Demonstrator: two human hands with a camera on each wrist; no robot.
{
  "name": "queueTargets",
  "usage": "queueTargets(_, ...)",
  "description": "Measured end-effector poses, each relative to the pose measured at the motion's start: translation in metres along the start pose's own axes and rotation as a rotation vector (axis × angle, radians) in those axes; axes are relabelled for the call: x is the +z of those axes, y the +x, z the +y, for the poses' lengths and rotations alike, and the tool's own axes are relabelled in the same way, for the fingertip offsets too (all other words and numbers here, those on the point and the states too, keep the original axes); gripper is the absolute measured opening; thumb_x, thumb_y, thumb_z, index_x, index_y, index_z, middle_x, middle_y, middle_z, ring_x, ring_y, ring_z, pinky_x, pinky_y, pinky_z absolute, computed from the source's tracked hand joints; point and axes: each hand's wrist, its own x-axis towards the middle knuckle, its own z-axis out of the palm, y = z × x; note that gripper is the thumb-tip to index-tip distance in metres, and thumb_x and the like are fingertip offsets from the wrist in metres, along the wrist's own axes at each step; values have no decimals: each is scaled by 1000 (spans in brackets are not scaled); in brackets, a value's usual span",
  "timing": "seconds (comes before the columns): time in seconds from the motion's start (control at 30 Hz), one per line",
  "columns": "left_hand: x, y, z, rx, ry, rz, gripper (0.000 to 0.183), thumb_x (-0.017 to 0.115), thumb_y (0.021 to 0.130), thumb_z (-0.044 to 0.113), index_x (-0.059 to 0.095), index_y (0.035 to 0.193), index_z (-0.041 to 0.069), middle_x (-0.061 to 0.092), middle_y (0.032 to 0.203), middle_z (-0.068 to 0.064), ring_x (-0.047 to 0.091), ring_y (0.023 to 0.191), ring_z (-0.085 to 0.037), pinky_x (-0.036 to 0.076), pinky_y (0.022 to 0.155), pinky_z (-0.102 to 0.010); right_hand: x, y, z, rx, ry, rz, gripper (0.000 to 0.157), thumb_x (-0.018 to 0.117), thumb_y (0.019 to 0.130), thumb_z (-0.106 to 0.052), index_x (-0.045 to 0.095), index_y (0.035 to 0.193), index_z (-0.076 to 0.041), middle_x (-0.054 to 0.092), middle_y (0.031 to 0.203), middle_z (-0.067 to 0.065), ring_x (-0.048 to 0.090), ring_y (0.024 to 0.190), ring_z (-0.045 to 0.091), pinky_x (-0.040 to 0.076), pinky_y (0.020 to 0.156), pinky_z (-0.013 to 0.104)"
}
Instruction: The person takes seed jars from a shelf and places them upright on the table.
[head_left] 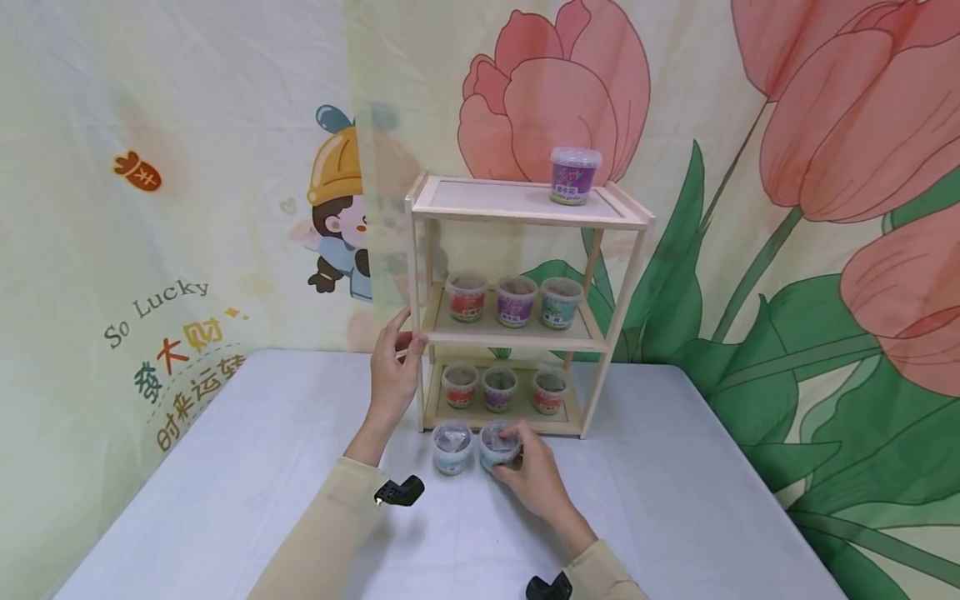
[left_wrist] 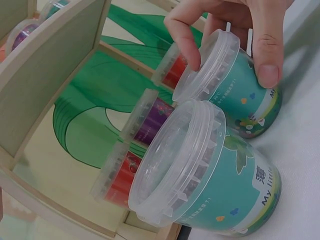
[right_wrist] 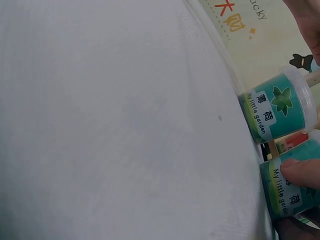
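Note:
My right hand [head_left: 534, 475] grips a teal plastic tub [left_wrist: 235, 95] with a clear lid, thumb on its label and fingers around the far side. Just left of it stands a matching teal tub [head_left: 452, 450], upright on the table in front of a small wooden rack [head_left: 517, 340]. At the rack's left front post, level with the middle shelf, my left hand [head_left: 393, 367] holds on, thumb in front and fingers behind. In the right wrist view, the held tub [right_wrist: 282, 192] shows a green-edged label reading "My little garden".
The middle shelf bears a red tub [head_left: 467, 297], a purple tub [head_left: 516, 302] and a teal tub [head_left: 561, 303]. Below them are two red tubs and a purple one [head_left: 499, 389]. A lidded purple tub [head_left: 575, 177] stands on top. A printed cloth [head_left: 690, 275] hangs behind the white table [head_left: 660, 483].

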Motion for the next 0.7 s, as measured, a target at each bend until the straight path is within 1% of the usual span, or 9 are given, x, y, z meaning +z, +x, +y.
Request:
queueTargets(0.1,0,0,0,13,3,4,53,65,108,29,49,158,25,60,126,-15,61,111,-27,52,96,-55,-4,1,0,-2,11,-40,51,88,84,0,59,124,-10,67,129,14,66,111,26,59,89,47)
queueTargets(0.3,0,-1,0,5,26,10,54,65,107,31,48,159,26,60,127,-14,61,111,-25,53,96,-52,-24,4,-1,-7,29,-217,55,88,88,-8,58,134,-12,62,141,18,64,127,37,55,102,52)
queueTargets(0.37,0,-2,0,1,30,9,54,64,108,31,48,159,26,60,127,-14,61,111,-25,53,96,-51,-34,6,-3,-10,40,-257,56,88,89,-10,59,137,-11,61,143,17,62,130,39,52,106,55)
queueTargets(0.43,0,-2,-1,-1,26,5,54,64,108,30,48,159,25,59,126,-15,61,111,-26,53,96,-51,-45,8,-7,-20,44,-272,55,86,90,-11,60,139,-10,62,143,18,61,131,42,51,106,59)
queueTargets(0.53,0,-2,-1,1,9,-1,53,64,108,29,49,159,24,59,125,-16,60,111,-28,52,97,-52,-66,14,-17,-42,32,-267,52,82,94,-8,59,140,-8,62,143,19,59,133,46,49,107,61)
queueTargets(0.7,0,-1,0,-4,2,0,53,64,108,28,49,158,23,59,124,-15,60,112,-28,52,98,-53,-108,30,-47,-91,19,-239,48,78,97,-8,59,141,-7,62,142,19,61,132,43,50,108,59)
